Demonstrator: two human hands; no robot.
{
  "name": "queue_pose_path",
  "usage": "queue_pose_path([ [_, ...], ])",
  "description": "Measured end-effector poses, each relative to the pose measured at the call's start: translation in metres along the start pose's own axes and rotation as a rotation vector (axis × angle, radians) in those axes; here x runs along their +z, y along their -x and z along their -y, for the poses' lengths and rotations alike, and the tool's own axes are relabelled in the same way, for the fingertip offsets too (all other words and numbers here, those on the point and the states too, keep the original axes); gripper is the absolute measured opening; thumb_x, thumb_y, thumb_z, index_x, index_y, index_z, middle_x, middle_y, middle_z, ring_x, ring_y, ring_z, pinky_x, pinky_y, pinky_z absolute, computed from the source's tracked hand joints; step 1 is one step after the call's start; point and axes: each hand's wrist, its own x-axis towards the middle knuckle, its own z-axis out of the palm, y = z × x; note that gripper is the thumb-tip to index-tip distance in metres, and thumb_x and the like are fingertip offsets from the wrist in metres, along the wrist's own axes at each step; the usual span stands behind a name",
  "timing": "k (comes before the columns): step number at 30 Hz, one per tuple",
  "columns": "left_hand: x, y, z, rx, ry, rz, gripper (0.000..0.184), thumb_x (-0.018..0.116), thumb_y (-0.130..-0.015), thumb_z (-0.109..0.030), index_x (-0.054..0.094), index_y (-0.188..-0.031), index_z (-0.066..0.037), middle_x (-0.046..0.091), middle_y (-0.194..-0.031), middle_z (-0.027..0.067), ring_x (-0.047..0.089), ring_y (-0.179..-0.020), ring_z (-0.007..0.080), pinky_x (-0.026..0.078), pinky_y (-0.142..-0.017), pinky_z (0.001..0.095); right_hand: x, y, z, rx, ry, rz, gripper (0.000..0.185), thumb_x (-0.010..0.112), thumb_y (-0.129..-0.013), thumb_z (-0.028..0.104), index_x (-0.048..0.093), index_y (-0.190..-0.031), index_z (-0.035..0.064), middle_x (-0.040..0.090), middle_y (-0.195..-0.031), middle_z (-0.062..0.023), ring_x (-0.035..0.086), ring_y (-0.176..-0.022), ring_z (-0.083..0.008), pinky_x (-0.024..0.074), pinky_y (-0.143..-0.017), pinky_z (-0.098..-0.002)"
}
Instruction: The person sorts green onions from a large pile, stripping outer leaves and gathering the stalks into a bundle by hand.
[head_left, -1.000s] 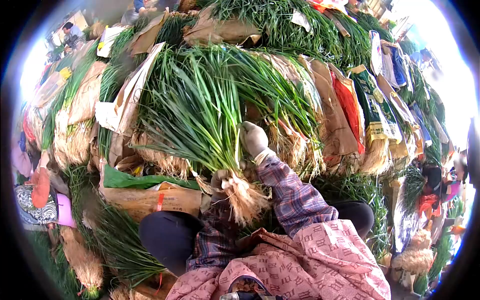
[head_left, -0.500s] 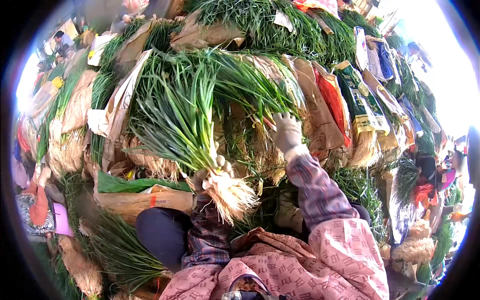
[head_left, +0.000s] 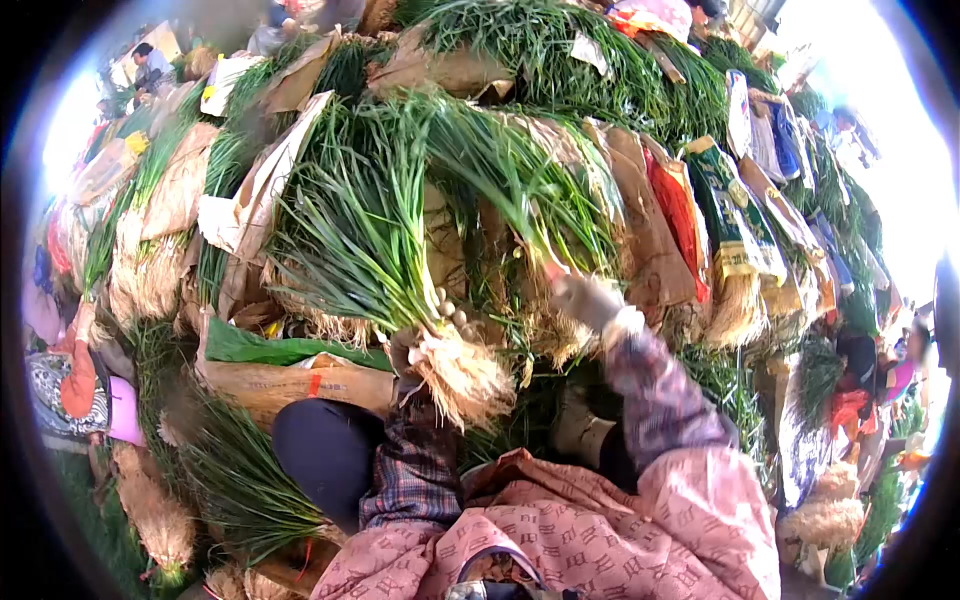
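A large bunch of green onions (head_left: 375, 230) fans upward and to the left, with its pale, shaggy roots (head_left: 462, 375) hanging at the lower right. My left hand (head_left: 405, 352), gloved with grey fingertips, is closed around the base of this bunch just above the roots. To its right, my gloved right hand (head_left: 588, 300) is closed on the reddish-white lower stems of a smaller bunch of green onions (head_left: 535, 240). The leaves of that smaller bunch still lie over the pile behind. Motion slightly blurs the right hand.
Rows of green onions with roots and brown paper wraps (head_left: 640, 220) are stacked in front. A green and yellow bag (head_left: 725, 205) lies among them. More green onions (head_left: 255, 495) lie at the lower left. Other people work at the left (head_left: 75, 390) and right edges.
My right hand has closed on the smaller bunch's stems and drawn them slightly down and toward me. My left hand keeps its hold on the large bunch. The view has shifted a little.
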Motion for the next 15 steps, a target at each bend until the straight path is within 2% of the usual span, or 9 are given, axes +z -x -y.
queue_pose_path([
  [1,0.029,0.001,0.002,0.014,-0.008,-0.208,0.055,0.061,-0.074,-0.004,0.045,-0.126,0.003,0.059,-0.112,0.0165,0.057,-0.102,0.0323,0.050,-0.083,0.0501,-0.001,0.021,0.025,-0.115,-0.339,0.100,0.034,0.052,-0.091,0.028,0.056,-0.106,-0.0018,0.061,-0.068,-0.0047,0.055,-0.051,-0.0117,0.0495,-0.049,-0.0258],
  [2,0.033,0.006,0.002,0.017,-0.024,-0.247,0.053,0.061,-0.074,-0.005,0.046,-0.124,0.003,0.059,-0.111,0.0166,0.057,-0.100,0.0323,0.050,-0.082,0.0505,0.015,0.032,0.043,-0.150,-0.479,-0.043,0.032,0.056,-0.089,0.029,0.057,-0.105,0.0010,0.060,-0.066,-0.0038,0.051,-0.048,-0.0102,0.0486,-0.047,-0.0258],
  [3,0.025,0.013,0.002,-0.004,-0.040,-0.195,0.051,0.062,-0.074,-0.005,0.047,-0.123,0.003,0.059,-0.110,0.0167,0.058,-0.099,0.0323,0.051,-0.082,0.0509,0.017,0.042,0.064,-0.165,-0.485,-0.071,0.028,0.059,-0.087,0.030,0.056,-0.091,0.0028,0.059,-0.066,-0.0077,0.057,-0.055,-0.0151,0.0487,-0.053,-0.0314],
  [7,-0.033,0.048,-0.008,-0.019,-0.162,-0.069,0.045,0.063,-0.075,-0.008,0.050,-0.116,0.004,0.061,-0.107,0.0170,0.059,-0.095,0.0323,0.051,-0.079,0.0524,0.047,0.035,0.103,-0.524,-0.171,-0.134,0.025,0.056,-0.087,0.025,0.056,-0.101,0.0032,0.057,-0.071,-0.0114,0.060,-0.069,-0.0221,0.0519,-0.064,-0.0337],
  [9,-0.058,0.064,-0.011,0.006,-0.226,-0.058,0.042,0.064,-0.075,-0.009,0.052,-0.113,0.004,0.061,-0.105,0.0171,0.060,-0.093,0.0323,0.052,-0.078,0.0531,0.018,0.028,0.111,-0.320,-0.455,0.331,0.029,0.055,-0.089,0.028,0.058,-0.097,0.0004,0.059,-0.075,-0.0134,0.059,-0.071,-0.0246,0.0518,-0.066,-0.0353],
  [11,-0.073,0.076,-0.013,0.023,-0.272,-0.051,0.039,0.065,-0.075,-0.010,0.054,-0.110,0.004,0.062,-0.103,0.0172,0.061,-0.091,0.0323,0.052,-0.076,0.0539,0.047,-0.010,0.088,-0.468,-0.436,-0.336,0.036,0.050,-0.092,0.037,0.057,-0.076,0.0055,0.056,-0.063,-0.0047,0.054,-0.055,-0.0132,0.0486,-0.052,-0.0324],
  [13,-0.083,0.084,-0.013,0.033,-0.300,-0.044,0.037,0.065,-0.075,-0.012,0.056,-0.107,0.005,0.062,-0.101,0.0174,0.061,-0.089,0.0324,0.053,-0.075,0.0546,0.039,-0.043,0.086,-0.228,-0.501,-0.406,0.047,0.048,-0.091,0.047,0.055,-0.069,0.0068,0.055,-0.058,-0.0040,0.051,-0.050,-0.0118,0.0454,-0.048,-0.0336],
  [14,-0.087,0.086,-0.012,0.035,-0.309,-0.037,0.036,0.066,-0.075,-0.012,0.057,-0.105,0.005,0.063,-0.100,0.0174,0.062,-0.088,0.0324,0.053,-0.074,0.0550,0.030,-0.060,0.092,-0.042,-0.607,-0.047,0.056,0.048,-0.088,0.057,0.054,-0.069,0.0045,0.056,-0.057,-0.0050,0.052,-0.050,-0.0149,0.0444,-0.047,-0.0355],
  [15,-0.089,0.087,-0.013,0.033,-0.318,-0.024,0.035,0.066,-0.075,-0.013,0.058,-0.104,0.005,0.063,-0.099,0.0175,0.062,-0.086,0.0324,0.053,-0.074,0.0554,0.045,-0.078,0.099,-0.100,-0.612,0.099,0.052,0.050,-0.087,0.054,0.057,-0.083,0.0023,0.060,-0.070,-0.0102,0.057,-0.062,-0.0190,0.0462,-0.059,-0.0346],
])
